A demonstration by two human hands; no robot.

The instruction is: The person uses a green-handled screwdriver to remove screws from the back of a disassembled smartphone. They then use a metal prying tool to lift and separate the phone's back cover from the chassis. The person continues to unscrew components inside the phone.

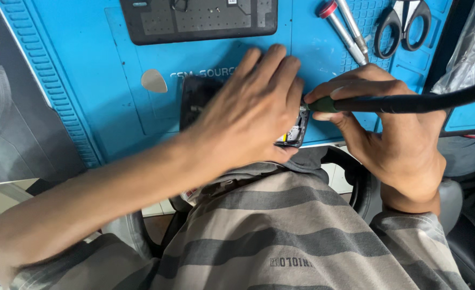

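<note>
Nearest the camera, a grey striped shirt (302, 236) is filling the bottom of the view.

Just past it, the left hand (253, 107) is lying flat, fingers spread and open, pressing down on a dark opened phone (296, 129) at the near edge of the blue mat (87, 91). The hand is hiding most of the phone; only its left part and its right end, with exposed inner parts, are showing. Its long axis is running left to right.

The right hand (388, 123) is closing around a black-handled tool with a green tip (355, 103). The tool is lying almost level, tip pointing left and touching the phone's right end.

Farther back, a grey pick (154, 80) is lying on the mat, left of the phone.

At the far edge, a dark tray (200, 20), two metal screwdrivers (345, 29) and black scissors (404, 24) are resting.
</note>
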